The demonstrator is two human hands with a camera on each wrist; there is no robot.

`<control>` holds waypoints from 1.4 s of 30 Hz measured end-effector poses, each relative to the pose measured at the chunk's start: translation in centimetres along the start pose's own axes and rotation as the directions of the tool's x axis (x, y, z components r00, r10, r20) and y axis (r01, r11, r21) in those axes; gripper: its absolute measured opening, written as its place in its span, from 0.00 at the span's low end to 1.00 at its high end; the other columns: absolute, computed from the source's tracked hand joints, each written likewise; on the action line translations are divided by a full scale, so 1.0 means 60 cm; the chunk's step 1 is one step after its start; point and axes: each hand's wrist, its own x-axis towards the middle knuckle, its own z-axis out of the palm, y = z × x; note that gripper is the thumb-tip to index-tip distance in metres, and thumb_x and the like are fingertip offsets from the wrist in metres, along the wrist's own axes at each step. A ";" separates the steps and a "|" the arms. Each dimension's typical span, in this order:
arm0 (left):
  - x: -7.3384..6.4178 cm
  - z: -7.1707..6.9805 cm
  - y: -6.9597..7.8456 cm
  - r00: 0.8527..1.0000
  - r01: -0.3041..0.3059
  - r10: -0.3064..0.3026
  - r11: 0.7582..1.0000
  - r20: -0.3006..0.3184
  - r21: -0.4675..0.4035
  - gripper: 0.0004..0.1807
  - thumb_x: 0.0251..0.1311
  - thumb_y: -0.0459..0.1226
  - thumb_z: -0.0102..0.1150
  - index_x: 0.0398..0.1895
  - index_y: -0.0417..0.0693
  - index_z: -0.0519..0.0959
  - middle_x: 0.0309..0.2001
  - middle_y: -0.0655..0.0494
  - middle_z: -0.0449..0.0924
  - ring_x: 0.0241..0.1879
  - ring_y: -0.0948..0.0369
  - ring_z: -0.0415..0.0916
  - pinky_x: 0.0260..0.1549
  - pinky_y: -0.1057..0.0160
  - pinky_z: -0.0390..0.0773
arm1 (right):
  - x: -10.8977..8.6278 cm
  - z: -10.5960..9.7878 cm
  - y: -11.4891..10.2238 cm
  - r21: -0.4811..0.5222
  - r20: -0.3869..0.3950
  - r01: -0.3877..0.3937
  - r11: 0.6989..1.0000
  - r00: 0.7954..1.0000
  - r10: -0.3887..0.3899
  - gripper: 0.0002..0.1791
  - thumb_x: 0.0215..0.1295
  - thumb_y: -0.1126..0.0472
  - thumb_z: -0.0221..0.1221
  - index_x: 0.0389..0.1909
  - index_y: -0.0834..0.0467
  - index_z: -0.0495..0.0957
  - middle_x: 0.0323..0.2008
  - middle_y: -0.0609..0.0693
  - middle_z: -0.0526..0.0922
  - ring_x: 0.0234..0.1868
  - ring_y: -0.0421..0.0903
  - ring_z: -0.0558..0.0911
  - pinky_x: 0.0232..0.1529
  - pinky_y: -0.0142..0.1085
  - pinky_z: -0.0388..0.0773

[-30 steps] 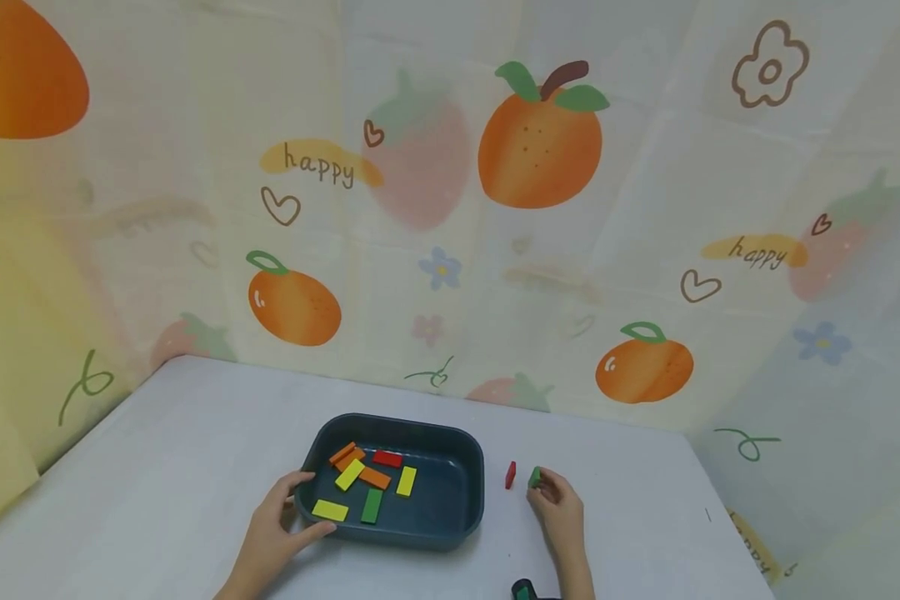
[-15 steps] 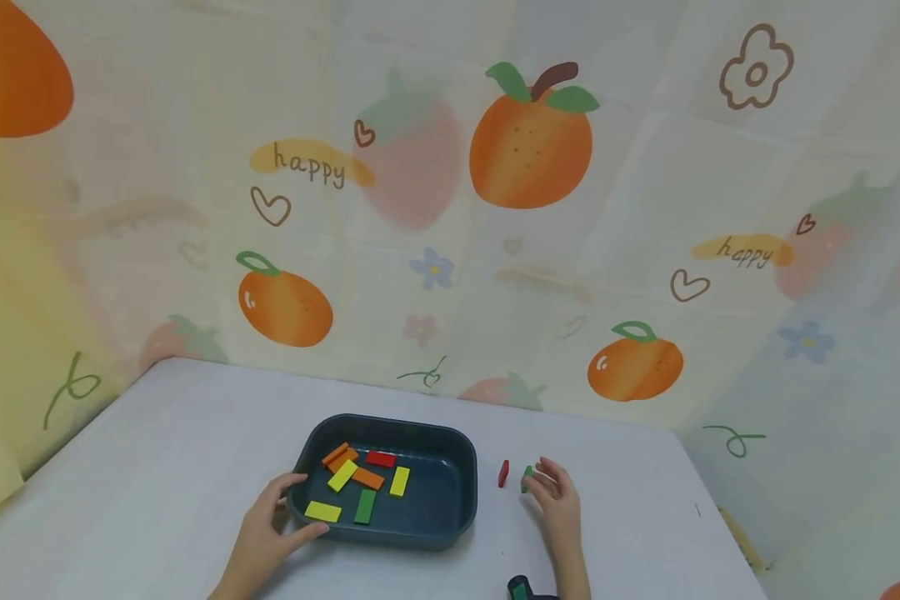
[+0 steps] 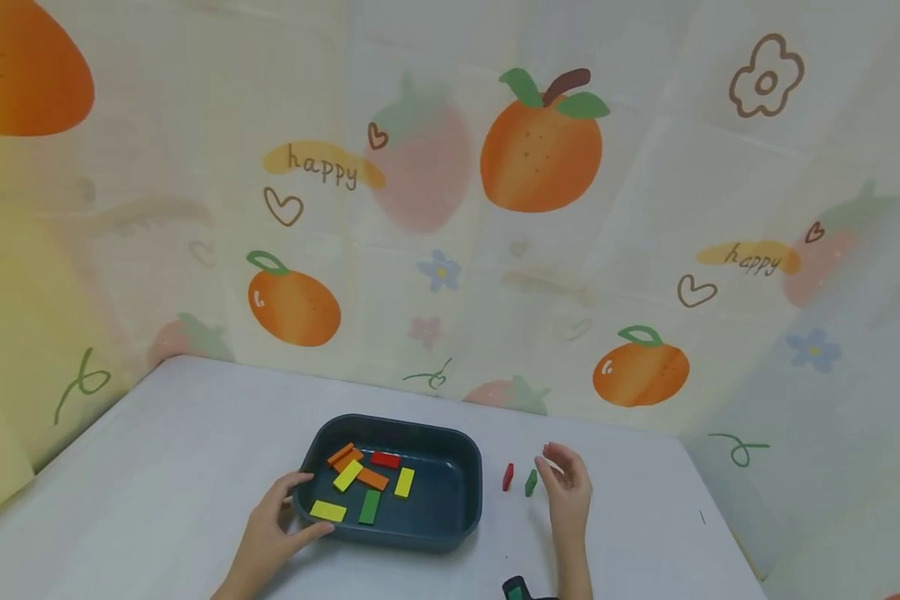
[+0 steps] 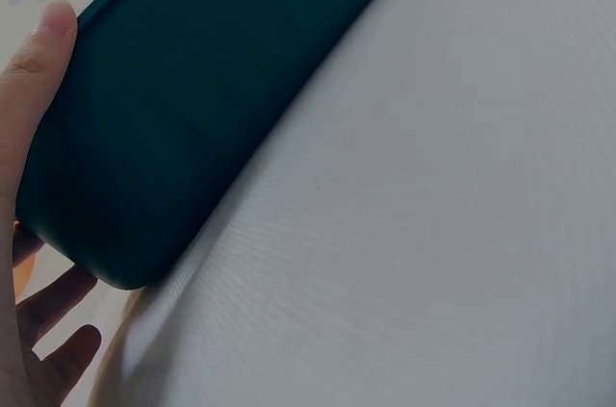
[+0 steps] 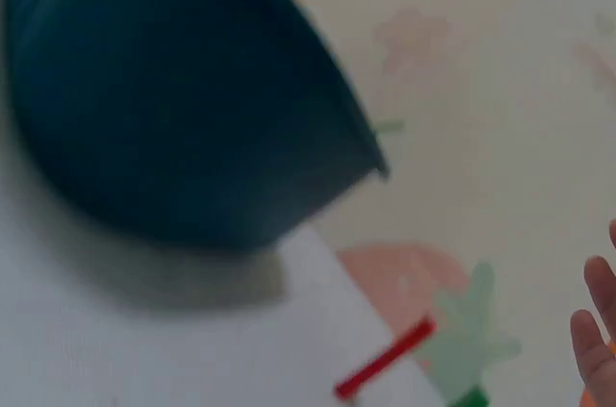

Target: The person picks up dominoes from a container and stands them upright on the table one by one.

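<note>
My left hand (image 3: 273, 521) holds the left end of a dark teal rectangular tub (image 3: 420, 546), thumb at the near rim and fingers around the far side. In the left wrist view the thumb lies along the outer wall of the tub (image 4: 183, 109). Several yellow, orange, red and green domino blocks lie inside, mostly flat. To the right of the tub a red domino (image 3: 507, 477) and a green domino (image 3: 531, 482) stand upright on the table, a small gap between them. My right hand (image 3: 570, 479) is just right of the green one, fingers loosely bent and holding nothing.
A white cloth covers the table (image 3: 195, 433). Behind it hangs a fruit-printed curtain (image 3: 420, 333). A dark band with a green patch (image 3: 517, 587) is at my right wrist, near the bottom edge of the head view.
My right hand has let go of the green domino and drawn back to the right, leaving it standing beside the red one. My left hand stays on the tub.
</note>
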 end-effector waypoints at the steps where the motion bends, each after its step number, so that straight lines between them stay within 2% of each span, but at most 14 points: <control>1: 0.000 0.000 0.000 1.000 0.000 0.000 1.000 0.001 0.000 0.37 0.34 0.45 0.74 0.50 0.43 0.69 0.52 0.43 0.69 0.50 0.48 0.67 0.40 0.48 0.74 | -0.001 0.007 -0.009 0.006 0.014 0.022 1.000 1.000 -0.022 0.14 0.54 0.71 0.60 0.41 0.72 0.71 0.38 0.62 0.75 0.40 0.45 0.76 0.40 0.25 0.74; 6: 0.001 0.000 0.005 1.000 0.005 -0.005 1.000 -0.003 0.007 0.37 0.34 0.45 0.74 0.50 0.43 0.69 0.52 0.43 0.70 0.50 0.48 0.67 0.40 0.48 0.75 | -0.010 0.061 -0.048 0.020 0.089 0.069 0.997 0.994 -0.071 0.11 0.55 0.72 0.59 0.38 0.71 0.73 0.36 0.63 0.76 0.37 0.46 0.76 0.39 0.26 0.75; 10: 0.000 0.001 0.007 1.000 0.007 -0.007 1.000 -0.007 0.005 0.37 0.34 0.45 0.74 0.50 0.43 0.69 0.52 0.43 0.69 0.50 0.48 0.67 0.40 0.48 0.75 | -0.028 0.112 -0.069 0.038 0.173 0.090 0.995 0.980 -0.095 0.09 0.53 0.75 0.59 0.36 0.72 0.73 0.33 0.64 0.76 0.35 0.45 0.77 0.36 0.29 0.76; 17: -0.005 0.005 0.008 0.999 0.033 -0.033 0.999 0.007 -0.013 0.37 0.33 0.44 0.74 0.50 0.43 0.70 0.53 0.42 0.69 0.50 0.46 0.67 0.40 0.48 0.75 | -0.061 0.181 -0.094 -0.034 0.326 0.065 0.997 0.944 -0.050 0.09 0.52 0.74 0.60 0.35 0.67 0.75 0.31 0.62 0.77 0.33 0.47 0.77 0.33 0.39 0.78; 21: -0.005 0.006 0.008 0.999 0.043 -0.042 0.999 0.013 -0.014 0.37 0.34 0.45 0.74 0.50 0.43 0.70 0.53 0.42 0.69 0.51 0.47 0.67 0.41 0.48 0.74 | -0.066 0.210 -0.091 -0.054 0.403 0.078 0.995 0.914 -0.050 0.08 0.52 0.73 0.60 0.35 0.66 0.75 0.31 0.61 0.78 0.33 0.49 0.77 0.32 0.38 0.78; 27: -0.003 0.001 0.007 1.000 0.031 -0.031 0.999 0.001 0.005 0.37 0.34 0.45 0.74 0.50 0.44 0.69 0.53 0.43 0.69 0.51 0.47 0.67 0.40 0.48 0.75 | -0.071 0.245 -0.052 -0.080 0.493 0.079 0.994 0.869 -0.029 0.09 0.53 0.70 0.61 0.36 0.61 0.76 0.32 0.55 0.79 0.33 0.45 0.78 0.33 0.36 0.78; 28: -0.002 0.001 0.007 1.000 0.027 -0.027 1.000 0.001 0.003 0.37 0.34 0.45 0.74 0.50 0.44 0.69 0.53 0.43 0.69 0.51 0.47 0.67 0.40 0.48 0.75 | -0.072 0.249 -0.045 -0.107 0.521 0.088 0.990 0.854 -0.020 0.09 0.54 0.70 0.61 0.37 0.60 0.76 0.33 0.54 0.79 0.34 0.45 0.78 0.34 0.37 0.78; 30: -0.001 0.000 0.007 1.000 0.018 -0.018 1.000 0.003 -0.003 0.36 0.34 0.45 0.73 0.50 0.44 0.69 0.53 0.43 0.69 0.51 0.47 0.67 0.40 0.48 0.75 | -0.076 0.255 -0.040 -0.182 0.602 0.144 0.973 0.799 -0.005 0.11 0.53 0.71 0.61 0.38 0.62 0.76 0.34 0.52 0.79 0.36 0.43 0.77 0.36 0.36 0.78; 32: 0.000 -0.001 0.008 1.000 0.011 -0.011 1.000 0.008 -0.009 0.36 0.35 0.45 0.73 0.50 0.43 0.69 0.53 0.43 0.69 0.51 0.47 0.67 0.40 0.48 0.75 | -0.078 0.258 -0.036 -0.278 0.691 0.214 0.936 0.721 0.041 0.12 0.53 0.71 0.61 0.40 0.61 0.77 0.36 0.49 0.79 0.38 0.41 0.77 0.39 0.33 0.77; 34: 0.000 -0.001 0.008 1.000 0.008 -0.008 1.000 0.013 -0.013 0.36 0.35 0.45 0.73 0.50 0.43 0.69 0.53 0.43 0.69 0.51 0.47 0.67 0.40 0.48 0.75 | -0.079 0.260 -0.035 -0.368 0.767 0.279 0.887 0.630 0.120 0.14 0.52 0.72 0.61 0.42 0.59 0.78 0.39 0.46 0.79 0.41 0.38 0.76 0.42 0.31 0.75; 37: 0.000 -0.002 0.007 1.000 0.007 -0.007 1.000 0.013 -0.017 0.36 0.35 0.45 0.73 0.50 0.43 0.69 0.53 0.43 0.69 0.51 0.47 0.67 0.41 0.48 0.74 | -0.079 0.261 -0.033 -0.454 0.831 0.373 0.809 0.505 0.233 0.16 0.52 0.71 0.61 0.43 0.55 0.80 0.41 0.42 0.78 0.44 0.36 0.74 0.46 0.30 0.72; 40: -0.001 -0.002 0.005 1.000 0.002 -0.002 1.000 0.008 -0.023 0.36 0.35 0.44 0.73 0.50 0.43 0.69 0.52 0.43 0.69 0.51 0.47 0.66 0.41 0.48 0.74 | -0.080 0.260 -0.028 -0.482 0.858 0.457 0.748 0.422 0.295 0.18 0.50 0.69 0.63 0.43 0.51 0.81 0.43 0.41 0.77 0.45 0.37 0.72 0.48 0.32 0.70; 41: -0.002 -0.001 0.005 1.000 0.000 0.000 1.000 0.007 -0.024 0.36 0.35 0.44 0.73 0.50 0.43 0.69 0.52 0.43 0.69 0.51 0.47 0.66 0.41 0.47 0.74 | -0.081 0.260 -0.027 -0.483 0.863 0.485 0.729 0.406 0.302 0.18 0.49 0.68 0.64 0.43 0.50 0.81 0.43 0.41 0.76 0.45 0.37 0.71 0.48 0.31 0.70; 42: -0.002 -0.001 0.004 1.000 -0.001 0.001 1.000 0.007 -0.027 0.35 0.35 0.44 0.73 0.50 0.43 0.69 0.52 0.42 0.69 0.51 0.47 0.66 0.41 0.47 0.74 | -0.082 0.259 -0.025 -0.486 0.864 0.504 0.714 0.399 0.307 0.19 0.48 0.67 0.66 0.43 0.49 0.82 0.43 0.41 0.76 0.45 0.38 0.70 0.47 0.31 0.69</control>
